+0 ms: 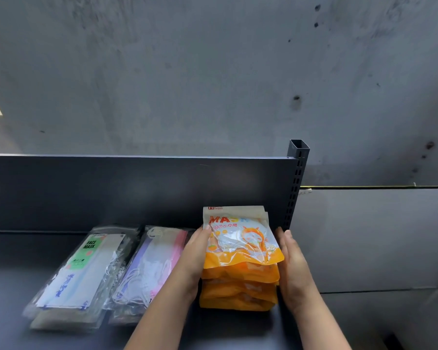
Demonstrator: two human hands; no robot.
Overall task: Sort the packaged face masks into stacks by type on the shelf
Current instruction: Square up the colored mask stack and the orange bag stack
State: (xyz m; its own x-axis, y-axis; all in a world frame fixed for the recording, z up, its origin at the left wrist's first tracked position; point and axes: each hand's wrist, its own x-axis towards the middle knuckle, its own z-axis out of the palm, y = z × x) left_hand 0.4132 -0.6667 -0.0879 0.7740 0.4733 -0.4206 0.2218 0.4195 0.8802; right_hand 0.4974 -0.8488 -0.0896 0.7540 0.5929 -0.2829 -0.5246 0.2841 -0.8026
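My two hands frame the stack of orange mask packs (239, 286), which stands on the dark shelf (20, 286) directly between my palms. My left hand (196, 258) lies flat against the stack's left side, fingers straight and pointing away from me, with the fingertips reaching the top pack (238, 238) near its printed "MASK" lettering. My right hand (292, 269) mirrors it on the other side, fingers straight and together and the palm turned inward. It sits right at the stack's right edge, though from this angle I cannot be sure the palm is actually pressing the packs. Neither hand curls around anything; both are flat and unclenched. The top pack is orange at the end near me and paler at the far end, with a cartoon figure showing through its clear window, and its far end sticks out past my fingertips. Just outside my left hand, next to the back of it, lies a stack of clear packs with white, purple and pink masks (152, 263). Farther out on that same side is a stack with a green "FACE MASK" label (84, 269). Beyond my fingertips rises the shelf's dark back panel (137, 188), and a slotted upright post (295, 183) stands past my right fingertips, with a grey concrete wall (213, 72) behind everything.
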